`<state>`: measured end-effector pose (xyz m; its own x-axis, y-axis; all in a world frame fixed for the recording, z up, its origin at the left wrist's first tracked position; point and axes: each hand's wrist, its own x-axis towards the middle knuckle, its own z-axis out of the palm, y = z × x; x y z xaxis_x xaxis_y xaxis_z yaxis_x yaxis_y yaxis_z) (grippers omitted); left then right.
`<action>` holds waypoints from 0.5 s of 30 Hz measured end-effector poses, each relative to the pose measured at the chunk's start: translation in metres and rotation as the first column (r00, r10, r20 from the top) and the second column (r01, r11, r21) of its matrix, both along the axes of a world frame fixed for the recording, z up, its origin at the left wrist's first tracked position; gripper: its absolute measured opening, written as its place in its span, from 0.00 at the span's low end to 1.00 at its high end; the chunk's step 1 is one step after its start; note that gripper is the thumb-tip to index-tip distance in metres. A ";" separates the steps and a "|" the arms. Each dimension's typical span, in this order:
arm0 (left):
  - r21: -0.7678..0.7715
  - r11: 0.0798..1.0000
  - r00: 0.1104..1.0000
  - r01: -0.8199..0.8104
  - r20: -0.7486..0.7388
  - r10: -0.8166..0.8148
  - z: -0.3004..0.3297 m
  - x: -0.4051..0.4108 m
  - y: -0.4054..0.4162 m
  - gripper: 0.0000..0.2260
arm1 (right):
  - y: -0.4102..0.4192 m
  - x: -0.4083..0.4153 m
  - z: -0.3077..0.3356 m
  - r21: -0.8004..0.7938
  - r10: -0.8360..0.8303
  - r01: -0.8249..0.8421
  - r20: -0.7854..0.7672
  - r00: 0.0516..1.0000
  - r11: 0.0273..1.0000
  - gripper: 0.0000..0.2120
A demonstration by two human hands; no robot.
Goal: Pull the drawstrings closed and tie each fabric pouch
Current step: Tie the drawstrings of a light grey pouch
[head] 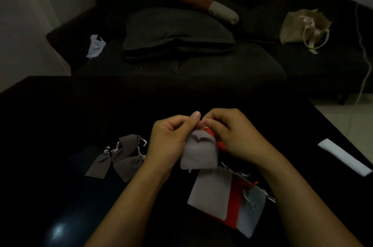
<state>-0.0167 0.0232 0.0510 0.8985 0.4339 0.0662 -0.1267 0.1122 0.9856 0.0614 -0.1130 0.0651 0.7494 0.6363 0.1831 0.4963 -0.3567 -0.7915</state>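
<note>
A small grey fabric pouch (198,152) hangs above the black table, its top gathered. My left hand (169,137) and my right hand (232,133) meet at its neck, fingers pinched on the drawstrings, which are hidden between the fingertips. To the left lies a cluster of several grey pouches (121,155) with cinched necks and pale cords. Below the held pouch rests a flat stack of grey pouches (210,192) and a red pouch (234,206), their cords loose at the right. Another bit of red fabric (222,144) shows behind my right hand.
A white paper strip (345,156) lies at the black table's (80,115) right edge. Beyond the table stands a dark sofa (201,60) with a grey cushion, a beige tote bag (304,26) and a white plastic bag (94,45).
</note>
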 end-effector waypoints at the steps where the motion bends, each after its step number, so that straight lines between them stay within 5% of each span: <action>1: 0.061 0.998 1.000 -0.014 0.012 0.014 -0.001 0.000 0.001 0.09 | 0.001 0.000 0.000 0.032 0.014 -0.014 -0.014 1.000 0.999 0.11; 5: 0.273 0.960 0.998 0.061 0.014 -0.068 -0.003 -0.003 0.012 0.09 | 0.003 -0.005 0.004 0.095 0.068 -0.063 -0.050 0.996 0.993 0.09; 15: 0.393 0.899 0.978 0.192 0.002 -0.210 0.004 -0.011 0.027 0.07 | -0.008 -0.008 0.010 0.081 0.072 -0.083 0.130 0.989 0.993 0.04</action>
<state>-0.0275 0.0499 0.0550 0.9564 0.1757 0.2335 -0.1859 -0.2507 0.9501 0.0534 -0.1208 0.0751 0.6658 0.6692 0.3300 0.6177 -0.2464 -0.7468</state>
